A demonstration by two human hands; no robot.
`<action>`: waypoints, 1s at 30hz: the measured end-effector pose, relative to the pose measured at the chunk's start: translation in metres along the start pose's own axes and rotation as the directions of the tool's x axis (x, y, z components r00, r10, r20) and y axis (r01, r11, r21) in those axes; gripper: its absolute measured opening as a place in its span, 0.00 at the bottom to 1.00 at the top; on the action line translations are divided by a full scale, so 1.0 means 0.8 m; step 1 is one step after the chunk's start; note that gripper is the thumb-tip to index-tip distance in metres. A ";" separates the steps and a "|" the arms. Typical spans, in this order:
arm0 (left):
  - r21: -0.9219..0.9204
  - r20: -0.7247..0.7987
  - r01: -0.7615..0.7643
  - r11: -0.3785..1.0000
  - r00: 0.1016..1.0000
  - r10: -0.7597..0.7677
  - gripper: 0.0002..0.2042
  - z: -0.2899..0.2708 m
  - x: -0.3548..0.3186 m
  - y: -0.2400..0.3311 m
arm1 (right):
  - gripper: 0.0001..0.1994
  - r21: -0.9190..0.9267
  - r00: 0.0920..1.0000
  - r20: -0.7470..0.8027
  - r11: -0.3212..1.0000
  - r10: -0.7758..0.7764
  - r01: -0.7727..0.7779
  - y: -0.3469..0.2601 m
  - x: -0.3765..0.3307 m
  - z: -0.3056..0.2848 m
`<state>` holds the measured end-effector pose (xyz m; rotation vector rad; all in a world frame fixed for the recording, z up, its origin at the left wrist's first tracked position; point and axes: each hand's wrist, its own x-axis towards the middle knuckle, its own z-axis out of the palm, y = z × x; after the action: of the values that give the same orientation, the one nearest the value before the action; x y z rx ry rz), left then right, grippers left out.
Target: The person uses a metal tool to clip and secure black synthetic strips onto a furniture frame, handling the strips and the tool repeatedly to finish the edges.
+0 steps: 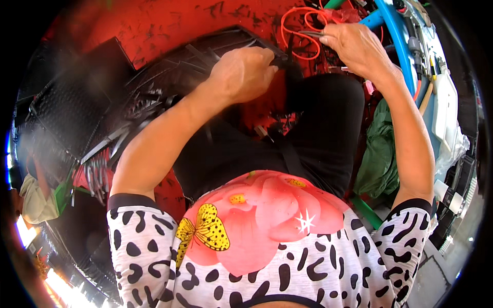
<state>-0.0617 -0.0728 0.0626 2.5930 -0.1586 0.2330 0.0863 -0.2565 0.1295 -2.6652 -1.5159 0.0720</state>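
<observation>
My left hand is closed with its fingers curled inward, over the edge of a black piece of work with loose black strips. What it grips is hidden behind the fingers. Farther right and slightly higher, my right hand pinches a slim grey metal tool. Its tips point left toward the black work; most of it is covered by the hand, so its exact kind does not show. Loops of thin orange cord lie around and behind the tool's tips.
Red floor strewn with black scraps spreads ahead. A black woven panel and bundled strips stand at left. To the right are a blue tube frame, a green bag and white plastic items. My black-clad legs are bent below.
</observation>
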 end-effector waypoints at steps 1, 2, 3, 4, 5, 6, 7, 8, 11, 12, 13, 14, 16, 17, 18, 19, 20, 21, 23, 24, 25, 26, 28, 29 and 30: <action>0.053 -0.047 -0.024 0.998 0.999 0.027 0.08 0.001 -0.007 0.004 | 0.14 -0.007 0.998 0.065 1.000 -0.019 0.019 0.002 -0.009 0.012; 0.046 -0.038 -0.014 0.999 0.999 0.015 0.08 -0.002 -0.011 0.006 | 0.15 -0.011 0.991 0.128 0.999 -0.040 0.042 0.000 -0.016 0.021; 0.048 -0.043 -0.009 0.999 0.999 0.011 0.08 -0.006 -0.014 0.006 | 0.16 0.067 0.984 0.173 0.998 -0.029 0.018 -0.007 -0.024 0.026; 0.052 -0.049 -0.003 0.999 0.999 0.006 0.08 -0.008 -0.018 0.006 | 0.16 0.133 0.986 0.156 0.990 -0.060 0.039 -0.007 -0.030 0.040; 0.057 -0.095 -0.042 0.998 0.994 0.047 0.08 -0.001 -0.027 0.006 | 0.16 0.152 0.984 0.172 0.988 -0.049 0.022 -0.012 -0.034 0.044; 0.056 -0.091 -0.032 0.998 0.995 0.037 0.08 0.000 -0.031 0.009 | 0.16 0.171 0.982 0.185 0.985 -0.034 0.002 -0.017 -0.036 0.047; 0.068 -0.079 -0.023 0.997 0.997 0.028 0.08 0.001 -0.037 0.014 | 0.16 0.178 0.981 0.190 0.984 -0.042 0.008 -0.018 -0.036 0.050; 0.080 -0.066 -0.015 0.997 0.998 0.020 0.08 0.001 -0.041 0.018 | 0.15 0.204 0.974 0.221 0.979 -0.054 0.008 -0.019 -0.034 0.052; 0.092 -0.071 -0.031 0.995 0.997 0.038 0.09 -0.002 -0.056 0.018 | 0.13 0.338 0.975 0.189 0.940 -0.114 0.044 -0.020 -0.038 0.064; 0.098 -0.074 -0.040 0.994 0.996 0.048 0.10 -0.004 -0.061 0.018 | 0.12 0.435 0.982 0.105 0.895 -0.157 0.097 -0.022 -0.037 0.067; 0.097 -0.071 -0.027 0.995 0.997 0.034 0.10 -0.004 -0.064 0.019 | 0.12 0.442 0.980 0.111 0.891 -0.167 0.102 -0.022 -0.035 0.067; 0.080 -0.089 -0.044 0.996 0.995 0.052 0.11 -0.003 -0.066 0.021 | 0.12 0.474 0.964 0.156 0.873 -0.214 0.117 -0.022 -0.033 0.063; 0.055 -0.101 -0.052 0.997 0.993 0.057 0.13 -0.002 -0.069 0.020 | 0.11 0.513 0.941 0.209 0.849 -0.266 0.126 -0.023 -0.025 0.060; 0.060 -0.103 -0.059 0.996 0.993 0.065 0.14 -0.003 -0.069 0.019 | 0.11 0.553 0.925 0.248 0.826 -0.288 0.109 -0.024 -0.022 0.059; 0.066 -0.108 -0.066 0.996 0.992 0.073 0.15 -0.003 -0.070 0.020 | 0.11 0.589 0.906 0.283 0.802 -0.314 0.094 -0.025 -0.019 0.058; 0.060 -0.108 -0.057 0.997 0.992 0.063 0.15 -0.004 -0.070 0.021 | 0.11 0.591 0.902 0.292 0.801 -0.320 0.093 -0.026 -0.016 0.055; 0.069 -0.105 -0.057 0.996 0.992 0.064 0.15 -0.005 -0.071 0.022 | 0.11 0.618 0.895 0.309 0.783 -0.322 0.068 -0.026 -0.013 0.053; 0.079 -0.102 -0.060 0.995 0.992 0.068 0.16 -0.006 -0.070 0.023 | 0.11 0.643 0.889 0.325 0.765 -0.322 0.042 -0.025 -0.009 0.049; 0.069 -0.102 -0.052 0.996 0.993 0.059 0.16 -0.004 -0.069 0.022 | 0.11 0.652 0.858 0.378 0.758 -0.348 0.021 -0.022 -0.002 0.045; 0.066 -0.099 -0.049 0.997 0.994 0.055 0.16 -0.002 -0.069 0.020 | 0.11 0.661 0.827 0.421 0.750 -0.372 0.001 -0.022 0.002 0.044; 0.059 -0.101 -0.040 0.997 0.994 0.046 0.16 0.000 -0.069 0.018 | 0.11 0.660 0.821 0.430 0.751 -0.376 -0.001 -0.024 0.008 0.041; 0.062 -0.101 -0.048 0.997 0.993 0.054 0.16 0.002 -0.069 0.015 | 0.11 0.634 0.796 0.479 0.773 -0.371 -0.021 -0.027 0.014 0.037; 0.061 -0.104 -0.055 0.997 0.993 0.062 0.16 0.003 -0.068 0.013 | 0.11 0.604 0.767 0.529 0.796 -0.362 -0.041 -0.026 0.021 0.036; 0.056 -0.102 -0.052 0.997 0.993 0.058 0.16 0.003 -0.068 0.013 | 0.11 0.630 0.771 0.499 0.776 -0.397 -0.008 -0.023 0.023 0.040; 0.050 -0.102 -0.050 0.998 0.993 0.055 0.16 0.004 -0.068 0.013 | 0.11 0.655 0.773 0.467 0.756 -0.429 0.023 -0.021 0.025 0.043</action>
<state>-0.1165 -0.0796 0.0545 2.6187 -0.1859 0.3932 0.0792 -0.2294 0.0964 -1.9508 -1.5720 1.2748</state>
